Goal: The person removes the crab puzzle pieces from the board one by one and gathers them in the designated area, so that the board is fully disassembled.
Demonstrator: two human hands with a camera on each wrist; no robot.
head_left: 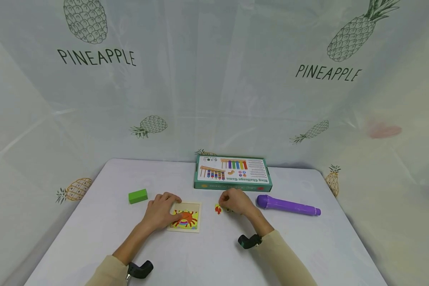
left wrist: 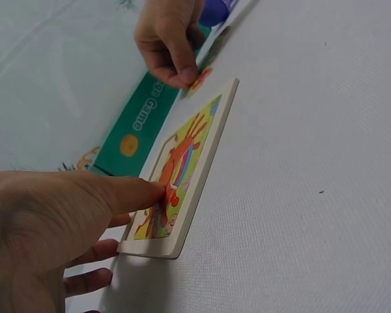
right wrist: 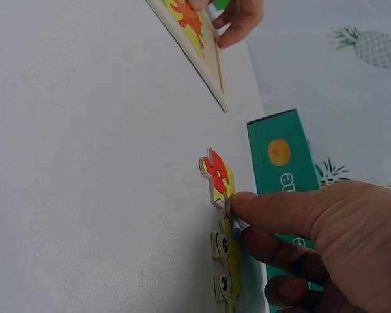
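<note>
A small square wooden puzzle board (head_left: pixel 196 226) with a red crab picture (left wrist: pixel 184 160) lies on the white table. My left hand (head_left: pixel 161 211) rests on it, the thumb straight across the crab and the other fingers loosely at the board's left and upper edges. To the right, my right hand (head_left: pixel 236 201) is over a short row of puzzle pieces, pinching at the end of a red-and-yellow puzzle piece (right wrist: pixel 218 173) with thumb and forefinger. Beside it lie yellow pieces with eyes (right wrist: pixel 225 261), partly hidden by that hand in the head view.
A green Ring Challenge Game box (head_left: pixel 232 185) lies at the back, beyond my right hand. A purple microphone-shaped toy (head_left: pixel 289 205) lies to the right of that hand. A green block (head_left: pixel 138 196) sits left of the board. A pineapple-print sheet (head_left: pixel 214 79) hangs behind the table.
</note>
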